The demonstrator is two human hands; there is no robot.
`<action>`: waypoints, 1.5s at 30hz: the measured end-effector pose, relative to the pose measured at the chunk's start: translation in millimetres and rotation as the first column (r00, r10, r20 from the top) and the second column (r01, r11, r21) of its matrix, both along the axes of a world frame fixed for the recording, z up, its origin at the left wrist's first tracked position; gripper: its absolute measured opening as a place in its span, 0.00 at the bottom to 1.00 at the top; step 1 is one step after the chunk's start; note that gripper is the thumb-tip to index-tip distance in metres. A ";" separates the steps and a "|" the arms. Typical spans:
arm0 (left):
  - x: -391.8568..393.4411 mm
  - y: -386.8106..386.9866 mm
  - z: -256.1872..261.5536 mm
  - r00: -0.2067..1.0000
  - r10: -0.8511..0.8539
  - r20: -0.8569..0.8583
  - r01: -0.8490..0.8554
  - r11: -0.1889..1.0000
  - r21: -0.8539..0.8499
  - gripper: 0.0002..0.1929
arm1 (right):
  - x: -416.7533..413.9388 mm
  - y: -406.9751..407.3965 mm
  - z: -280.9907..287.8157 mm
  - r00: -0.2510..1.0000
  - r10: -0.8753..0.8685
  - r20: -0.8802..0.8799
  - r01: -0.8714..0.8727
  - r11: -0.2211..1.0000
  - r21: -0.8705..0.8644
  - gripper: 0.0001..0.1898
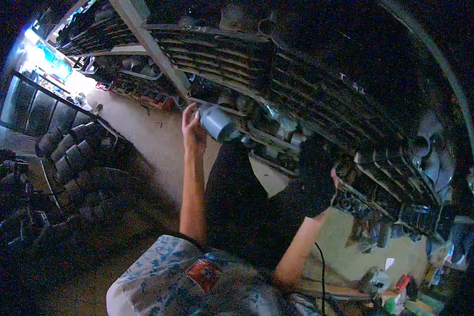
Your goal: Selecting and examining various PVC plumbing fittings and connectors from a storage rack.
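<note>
A grey cylindrical pipe fitting, seemingly plastic, is gripped at its near end by my left hand. It is tilted, with its wider end towards the lower right, close above my dark-trousered knee. Beyond it, more fittings lie in the low level of a rack. My right hand is beside my other knee, near the rack's lower edge. Shadow and blur hide most of its fingers, so whether it holds anything is unclear.
Slatted metal shelving runs along the far side, with an upright post. Dark cylindrical pieces are stacked at left beside the pale floor. A black cable hangs near my right arm. Mixed items crowd the lower right.
</note>
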State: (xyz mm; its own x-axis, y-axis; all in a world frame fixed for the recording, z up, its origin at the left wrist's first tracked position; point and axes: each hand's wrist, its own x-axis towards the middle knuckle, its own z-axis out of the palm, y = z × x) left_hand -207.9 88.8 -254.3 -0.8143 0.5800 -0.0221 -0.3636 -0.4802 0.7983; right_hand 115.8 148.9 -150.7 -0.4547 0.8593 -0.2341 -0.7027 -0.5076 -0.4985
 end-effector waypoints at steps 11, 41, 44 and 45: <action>146.2 18.1 58.8 0.537 -0.756 0.375 0.342 0.601 0.722 0.24 | 17.3 -51.4 5.2 0.996 0.083 0.039 -0.081 0.995 -0.050 0.23; 199.9 -6.5 155.6 0.975 -0.205 -0.086 0.197 0.976 -0.094 0.27 | 14.9 -87.5 34.4 0.822 0.031 0.568 -0.174 0.964 0.199 0.22; 197.3 -12.1 161.4 0.884 -0.204 -0.421 0.184 0.979 -0.090 0.26 | 3.7 -88.5 39.2 0.730 -0.046 0.682 -0.205 0.937 0.282 0.23; 198.2 -13.5 164.4 0.884 -0.205 -0.419 0.184 0.979 -0.091 0.26 | 2.9 -87.0 34.8 0.711 -0.063 0.701 -0.248 0.909 0.334 0.23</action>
